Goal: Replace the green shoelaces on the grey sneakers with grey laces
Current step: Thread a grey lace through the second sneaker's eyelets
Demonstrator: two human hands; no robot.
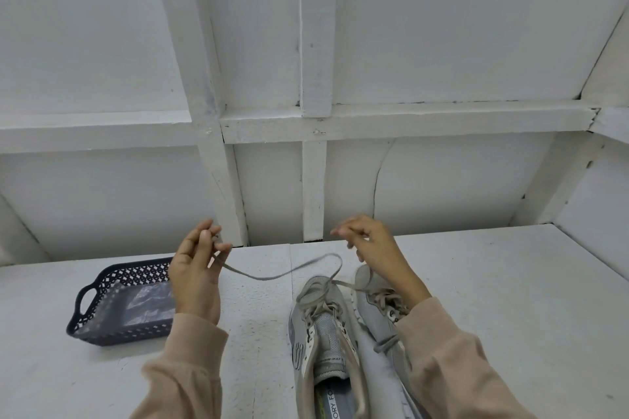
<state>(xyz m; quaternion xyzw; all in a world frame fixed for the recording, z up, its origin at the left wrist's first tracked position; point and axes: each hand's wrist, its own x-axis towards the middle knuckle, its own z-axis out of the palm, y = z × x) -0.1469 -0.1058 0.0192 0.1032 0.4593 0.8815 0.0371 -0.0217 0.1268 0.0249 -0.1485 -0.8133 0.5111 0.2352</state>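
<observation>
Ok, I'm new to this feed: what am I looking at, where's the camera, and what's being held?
No machine: the two grips are a person's bare hands, filmed by one head-worn camera looking forward and down. On the white table lie two grey shoes: the near sneaker and the second sneaker, partly behind the right sleeve. A dark basket holds clear plastic. The left grip pinches a grey lace running to the near sneaker. The right grip is raised, fingers curled; whether it holds anything is unclear.
</observation>
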